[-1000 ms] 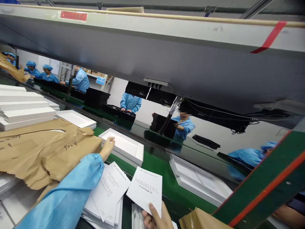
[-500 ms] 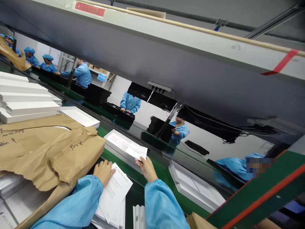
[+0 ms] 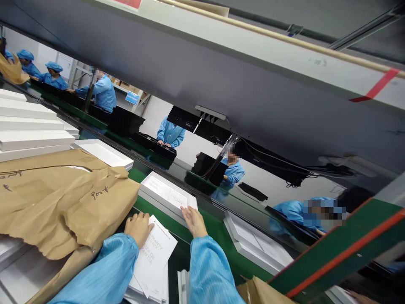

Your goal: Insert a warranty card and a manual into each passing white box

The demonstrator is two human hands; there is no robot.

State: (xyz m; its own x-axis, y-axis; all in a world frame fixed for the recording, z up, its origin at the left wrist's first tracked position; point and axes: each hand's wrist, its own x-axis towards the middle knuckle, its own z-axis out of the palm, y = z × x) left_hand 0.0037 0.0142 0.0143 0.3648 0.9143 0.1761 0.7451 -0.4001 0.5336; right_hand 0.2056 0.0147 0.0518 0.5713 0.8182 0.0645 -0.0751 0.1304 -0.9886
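Comparing this moment with the one half a second back, you have let go of the manual: it was pinched in your right hand above the white box, and now it lies flat inside that open box (image 3: 164,195), beside the sheet already there. That suggests this box has its paperwork and your right hand is free for the next sheet.

Going left to right: a stack of white boxes (image 3: 31,126) sits at the far left, five layers that you can count, with one more open box (image 3: 104,154) just beyond the brown paper wrapping (image 3: 63,198) that covers the counter. Your left hand (image 3: 138,228) rests flat, fingers loosely spread, on the top warranty leaflet (image 3: 155,257) of a fanned pile; how many leaflets lie under it cannot be told. Your right hand (image 3: 193,220) is open and empty, palm down, fingertips touching the near edge of the box holding the manual (image 3: 177,198). Further right on the green belt (image 3: 218,230) lies one more open white box (image 3: 253,245) with a sheet in it. That makes three open boxes on the belt. Across the line, six co-workers in blue show.
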